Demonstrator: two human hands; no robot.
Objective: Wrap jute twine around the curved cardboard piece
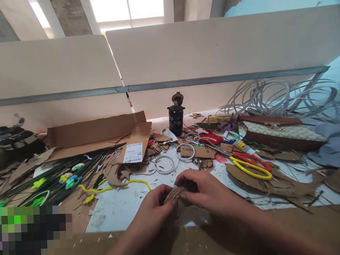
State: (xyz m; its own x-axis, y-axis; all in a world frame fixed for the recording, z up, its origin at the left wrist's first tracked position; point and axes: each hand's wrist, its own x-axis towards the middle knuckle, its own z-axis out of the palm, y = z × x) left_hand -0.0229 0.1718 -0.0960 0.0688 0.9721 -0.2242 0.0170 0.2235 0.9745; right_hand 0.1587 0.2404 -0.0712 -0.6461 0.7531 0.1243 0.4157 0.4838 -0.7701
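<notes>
Both my hands hold a small curved piece wrapped in brown cord (175, 193), low over the near part of the table. My left hand (158, 204) grips its left end between thumb and fingers. On its right side, the thumb and bent fingers of my right hand (201, 187) close round it. What lies under the cord is hidden. Just beyond my hands are two pale rings (164, 165), and a yellow fuzzy stem (133, 181) stretches to the left. Scissors with red and yellow handles (251, 165) rest on cardboard scraps to the right of my right hand.
A black bottle with its lid up (176, 119) stands at the back. Left are a folded cardboard box (94, 132) and fuzzy flowers (39, 183). A handbag (281, 133), coiled white tubing (260, 96) and cardboard offcuts (272, 183) crowd the right. A white partition (212, 53) closes off the far side.
</notes>
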